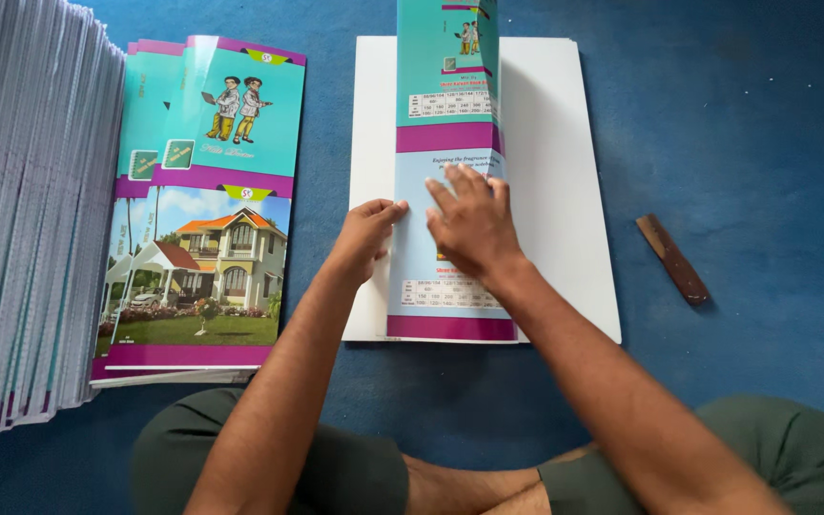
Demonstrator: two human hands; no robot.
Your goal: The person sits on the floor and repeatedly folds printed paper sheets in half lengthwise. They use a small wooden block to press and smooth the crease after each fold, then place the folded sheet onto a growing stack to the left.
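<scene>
right hand [474, 224] lies flat, fingers spread, on the thin bendy printed cover sheet [450, 277]; left hand [366, 236] pinches its edge, best hold

Landmark: the flat board [565, 191], lying on the floor cloth [765, 114] directly ahead of the seated person's crossed legs [469, 477]. On the board, over its left half, lies a printed cover sheet [450, 286], its far end curling up off the board. Right hand [474, 224] rests flat on that sheet, mid-board; left hand [366, 238] sits at the sheet's left edge, just beside the right hand. Left of the board, with a strip of floor cloth between, a low pile of printed covers [207, 219]. Further left, touching that pile, a tall stack of sheets [21, 210]. Right of the board, apart from it, a small flat stick [673, 259] lies aslant.
</scene>
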